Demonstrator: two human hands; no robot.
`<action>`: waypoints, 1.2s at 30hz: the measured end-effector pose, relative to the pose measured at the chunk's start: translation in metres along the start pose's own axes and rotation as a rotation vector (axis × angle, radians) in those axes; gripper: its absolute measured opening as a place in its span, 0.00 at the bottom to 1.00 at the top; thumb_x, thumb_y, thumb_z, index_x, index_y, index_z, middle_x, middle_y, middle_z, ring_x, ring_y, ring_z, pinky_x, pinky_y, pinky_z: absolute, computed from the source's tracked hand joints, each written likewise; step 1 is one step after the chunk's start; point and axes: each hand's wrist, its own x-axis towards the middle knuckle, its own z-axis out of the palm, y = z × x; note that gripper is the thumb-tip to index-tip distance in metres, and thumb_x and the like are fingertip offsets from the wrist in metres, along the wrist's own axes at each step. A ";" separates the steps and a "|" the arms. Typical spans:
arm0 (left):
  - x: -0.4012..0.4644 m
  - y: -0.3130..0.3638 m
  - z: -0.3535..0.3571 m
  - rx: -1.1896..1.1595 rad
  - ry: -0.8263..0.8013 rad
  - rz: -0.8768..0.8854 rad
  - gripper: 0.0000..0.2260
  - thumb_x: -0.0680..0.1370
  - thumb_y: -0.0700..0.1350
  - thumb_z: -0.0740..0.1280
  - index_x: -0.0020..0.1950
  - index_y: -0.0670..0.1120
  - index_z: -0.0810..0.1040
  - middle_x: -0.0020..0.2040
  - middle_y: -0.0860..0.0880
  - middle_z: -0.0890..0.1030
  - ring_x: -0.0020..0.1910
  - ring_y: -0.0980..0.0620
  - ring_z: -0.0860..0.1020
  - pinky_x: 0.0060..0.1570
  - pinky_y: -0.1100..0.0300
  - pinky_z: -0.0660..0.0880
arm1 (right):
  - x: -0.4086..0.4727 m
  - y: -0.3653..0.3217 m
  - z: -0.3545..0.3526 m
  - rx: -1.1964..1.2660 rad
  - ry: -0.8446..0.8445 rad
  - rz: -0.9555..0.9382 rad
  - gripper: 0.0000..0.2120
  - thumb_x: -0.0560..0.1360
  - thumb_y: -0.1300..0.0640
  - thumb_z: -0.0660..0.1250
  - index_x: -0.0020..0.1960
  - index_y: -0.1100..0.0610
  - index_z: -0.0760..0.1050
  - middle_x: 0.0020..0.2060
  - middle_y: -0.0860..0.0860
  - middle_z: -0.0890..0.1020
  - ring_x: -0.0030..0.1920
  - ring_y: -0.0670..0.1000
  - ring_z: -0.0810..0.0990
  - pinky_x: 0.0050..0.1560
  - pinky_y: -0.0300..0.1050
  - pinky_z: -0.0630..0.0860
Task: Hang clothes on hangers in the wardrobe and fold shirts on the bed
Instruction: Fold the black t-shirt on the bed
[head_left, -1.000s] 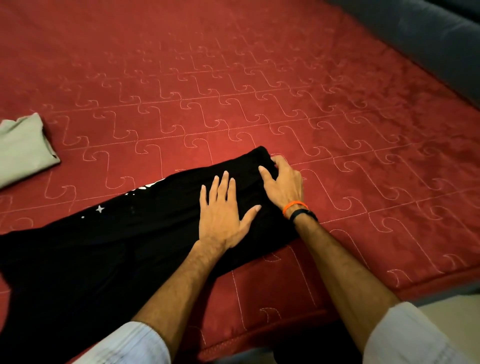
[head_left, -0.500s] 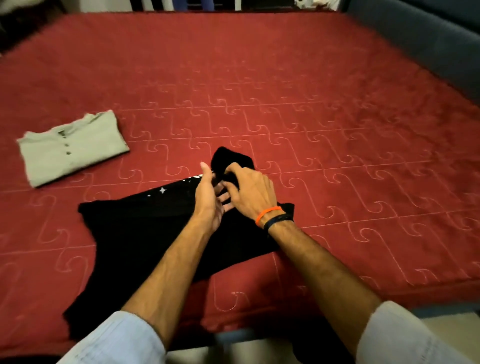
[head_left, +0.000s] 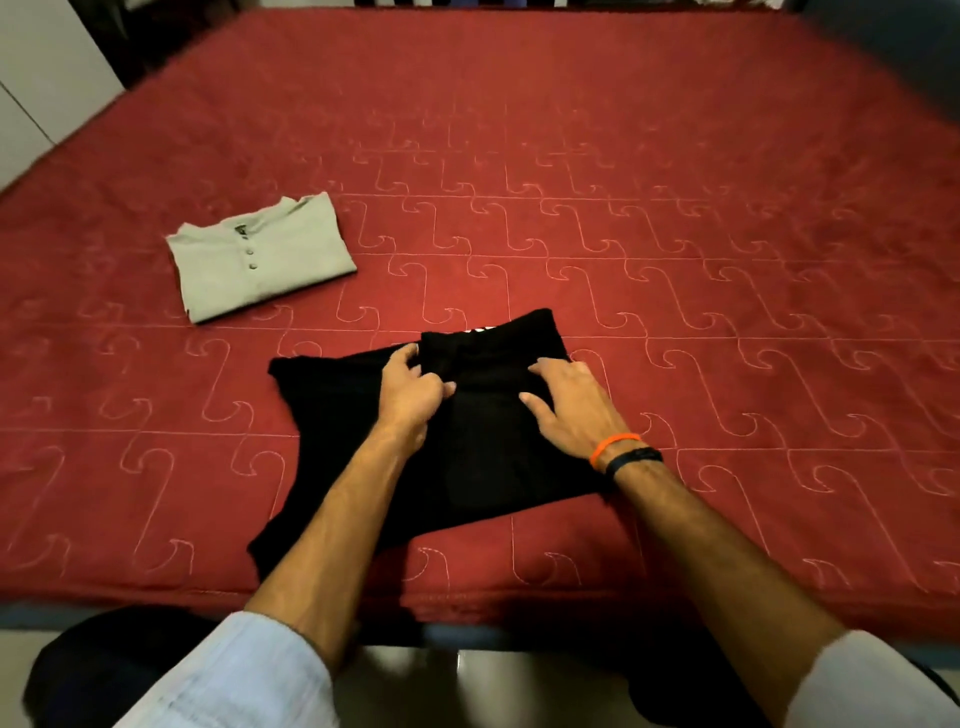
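A black shirt (head_left: 483, 441) is spread on the red quilted bed (head_left: 623, 156), close to the bed's near edge. It is partly folded: a doubled panel is laid over its right part, and a sliver of white print is seen at its far edge. Its left part is left flat and unfolded, with an uneven outline. The edge of the folded panel is pinched by the left hand (head_left: 410, 389), whose fingers are curled round the cloth. The right hand (head_left: 569, 402) is laid on the panel with its fingers spread and pressed down. Orange and black bands are worn at the right wrist. A folded pale green shirt (head_left: 262, 257) with buttons is seen beyond the black shirt, to its left and well apart.
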 end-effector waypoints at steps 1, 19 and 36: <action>-0.001 0.002 -0.003 0.129 0.045 0.045 0.33 0.71 0.26 0.66 0.74 0.45 0.67 0.61 0.45 0.80 0.54 0.49 0.80 0.54 0.56 0.78 | 0.000 0.001 0.002 0.004 0.012 -0.008 0.21 0.80 0.53 0.64 0.70 0.61 0.70 0.65 0.55 0.76 0.66 0.58 0.70 0.67 0.48 0.67; 0.031 -0.025 -0.002 1.439 -0.067 0.524 0.27 0.85 0.57 0.46 0.81 0.47 0.49 0.82 0.49 0.46 0.80 0.44 0.42 0.75 0.37 0.41 | 0.039 0.000 0.031 -0.215 0.082 -0.063 0.38 0.80 0.34 0.47 0.80 0.59 0.53 0.79 0.55 0.53 0.80 0.52 0.48 0.79 0.55 0.44; -0.035 -0.074 0.003 1.400 -0.018 0.678 0.36 0.80 0.65 0.40 0.81 0.44 0.53 0.81 0.47 0.51 0.80 0.47 0.47 0.78 0.44 0.44 | -0.014 0.015 0.030 -0.207 0.009 -0.046 0.38 0.79 0.34 0.42 0.80 0.59 0.50 0.80 0.55 0.51 0.80 0.51 0.46 0.79 0.51 0.42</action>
